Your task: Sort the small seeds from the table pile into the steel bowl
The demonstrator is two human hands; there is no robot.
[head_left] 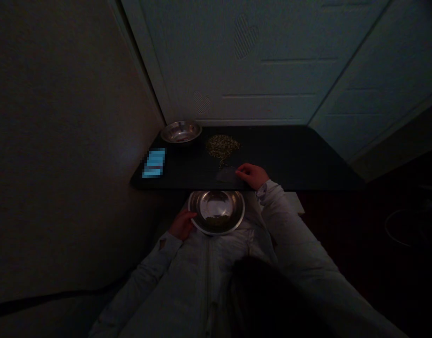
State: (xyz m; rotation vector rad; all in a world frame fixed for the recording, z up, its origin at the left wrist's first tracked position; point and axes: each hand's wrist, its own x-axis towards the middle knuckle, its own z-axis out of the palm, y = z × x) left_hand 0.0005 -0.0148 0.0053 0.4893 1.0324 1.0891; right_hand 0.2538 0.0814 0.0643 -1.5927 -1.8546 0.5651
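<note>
My left hand (182, 225) is closed on the left rim of a shiny metal bowl (238, 217), with the thumb over the edge. The bowl sits at my lap, just below the table's front edge, and holds some small grains (217, 220) low on its near side. Over the table, my right hand (253, 175) pinches a thin, see-through flat sheet (225, 175) by its right side. The sheet lies close to the table edge, above the bowl. Just beyond it is a spread pile of small yellowish-brown grains (222, 145), with a few trailing toward the sheet.
A second metal bowl (171, 136) stands at the back left of the dark table (289, 150). In front of it lies a phone (154, 163) with a lit, blurred screen. A pale panel with heart patterns (282, 80) rises behind the table, and a wall (71, 141) borders the left.
</note>
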